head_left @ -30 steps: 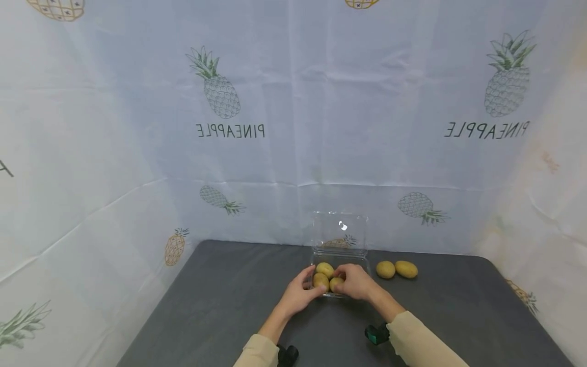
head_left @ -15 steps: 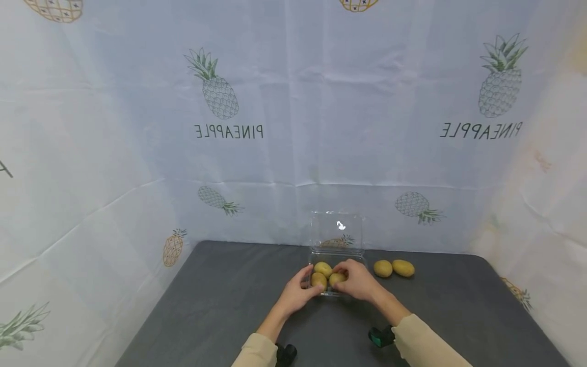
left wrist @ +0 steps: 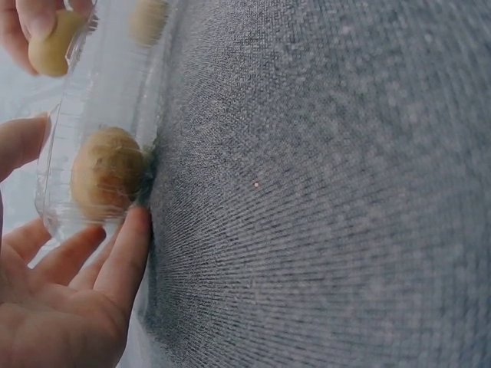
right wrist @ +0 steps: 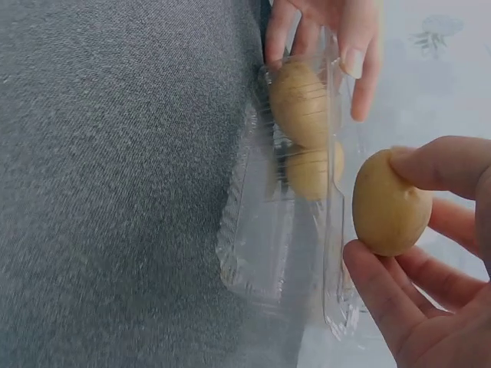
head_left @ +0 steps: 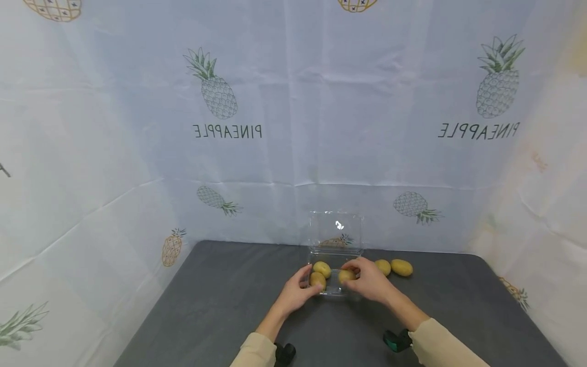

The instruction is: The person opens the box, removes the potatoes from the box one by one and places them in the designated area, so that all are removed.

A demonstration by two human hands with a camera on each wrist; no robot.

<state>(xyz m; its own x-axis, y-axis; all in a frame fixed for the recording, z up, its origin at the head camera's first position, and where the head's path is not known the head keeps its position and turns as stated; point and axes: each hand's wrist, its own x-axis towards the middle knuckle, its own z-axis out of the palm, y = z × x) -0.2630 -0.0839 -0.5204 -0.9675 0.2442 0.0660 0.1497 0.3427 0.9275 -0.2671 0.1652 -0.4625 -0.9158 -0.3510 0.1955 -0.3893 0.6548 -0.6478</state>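
A clear plastic clamshell box (head_left: 332,294) stands on the table with its lid raised at the back. My left hand (head_left: 293,294) holds the box at its left front corner, thumb on the rim and fingers along the side. Two potatoes (right wrist: 299,103) lie inside at that left end. Between thumb and fingertips, my right hand (head_left: 370,280) pinches another potato (right wrist: 390,205). In the right wrist view this potato is above the box's rim; from the head it overlaps the box's right half.
Two more potatoes (head_left: 402,267) lie on the dark grey table (head_left: 229,295) right of the box, one partly hidden by my right hand. A pineapple-print curtain (head_left: 293,153) hangs behind and along the sides.
My right hand has shifted right with the potato it pinches, away from the two potatoes in the box. The left hand has stayed at the box's corner.
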